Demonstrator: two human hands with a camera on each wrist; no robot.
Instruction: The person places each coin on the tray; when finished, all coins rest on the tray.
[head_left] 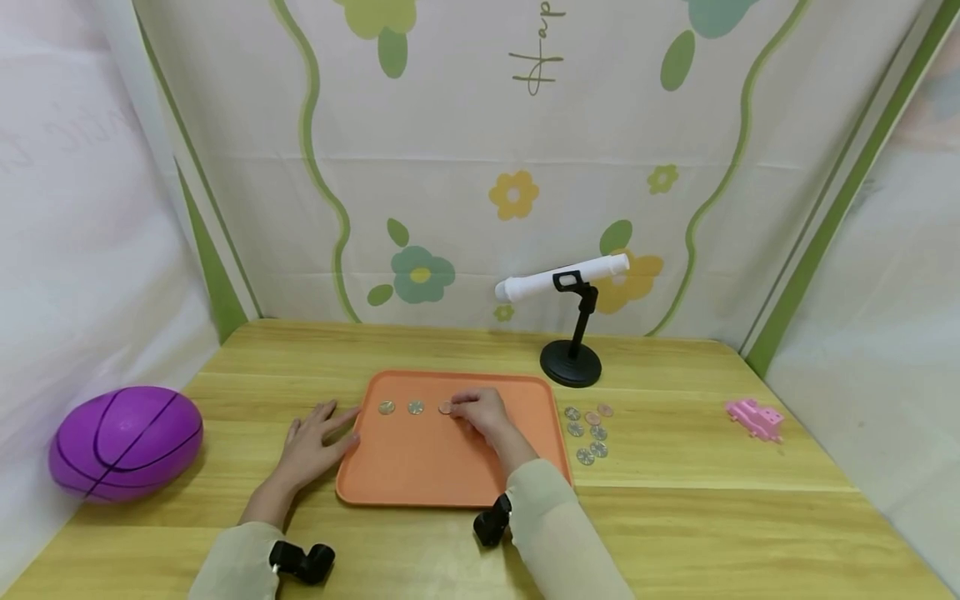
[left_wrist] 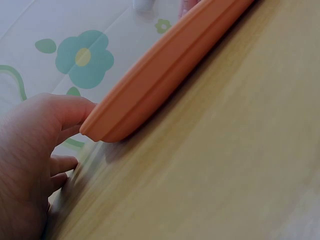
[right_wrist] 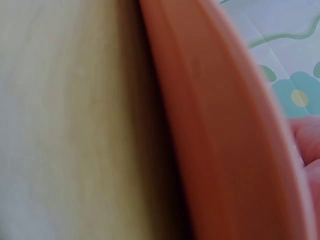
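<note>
An orange tray [head_left: 420, 475] lies on the table, with two silver-coloured coins [head_left: 386, 407] spaced apart along its far side. In line with them is a copper-coloured coin [head_left: 446, 407], pinched at its right side by the fingertips of my right hand [head_left: 483, 412]. The tray's wall [right_wrist: 225, 125] hides most of this hand in the right wrist view. My left hand [head_left: 311, 446] rests on the table at the tray's left edge, fingers spread and the nearer ones touching the rim. The left wrist view shows that hand [left_wrist: 30, 155] against the tray's corner [left_wrist: 115, 125].
Several loose coins [head_left: 585, 456], silver and copper-coloured, lie right of the tray. Behind them stands a white microphone-shaped object [head_left: 532, 285] on a black stand [head_left: 571, 363]. A purple ball [head_left: 127, 443] sits at the left, a small pink toy [head_left: 755, 419] at the right.
</note>
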